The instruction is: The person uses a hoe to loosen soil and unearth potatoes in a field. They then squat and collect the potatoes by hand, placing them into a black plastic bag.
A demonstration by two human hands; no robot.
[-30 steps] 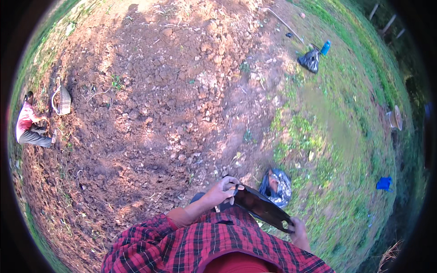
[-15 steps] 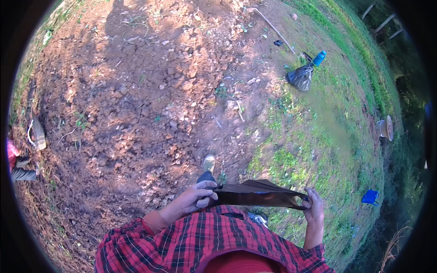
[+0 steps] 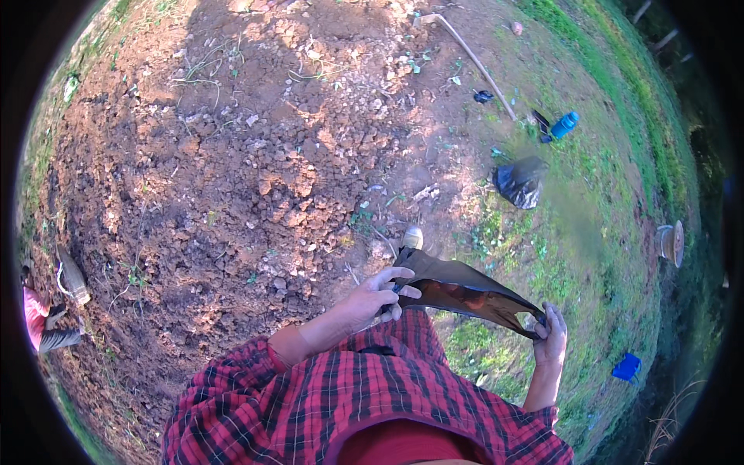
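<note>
A black plastic bag is stretched between my two hands in front of my body, its mouth spread apart. My left hand grips the bag's left end, with some fingers raised off it. At the other end, my right hand pinches the rim beside a handle hole. Something reddish-brown shows inside the mouth, too dim to name. Just past the bag, my shoe stands on the soil.
Clumpy brown soil spreads left, grass to the right. A full black bag, blue bottle and long-handled hoe lie far right. A blue item and a spool-like object sit right. Another person is beside a basket.
My foot has stepped forward and to the right. Both hands still hold the bag, which now slants down to the right with its mouth wider. The left hand has risen.
</note>
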